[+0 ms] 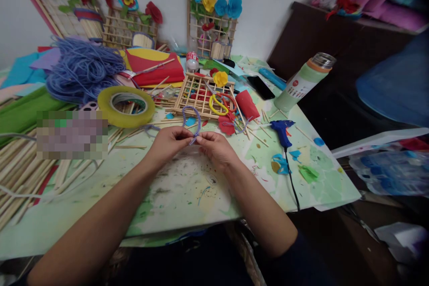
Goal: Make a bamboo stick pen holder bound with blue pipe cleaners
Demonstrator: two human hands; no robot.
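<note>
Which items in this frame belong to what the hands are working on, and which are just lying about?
In use: left hand, right hand, both pinching the purple cord loop.

Lying about: tape roll, glue gun, green bottle, phone, wooden grid, purple yarn bundle, bamboo sticks.

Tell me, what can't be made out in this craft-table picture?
Head view: a pixelated patch masks whatever lies beside the tape roll.
The left hand and right hand cover the ends of the purple cord.
Label print on the bottle is too small.
</note>
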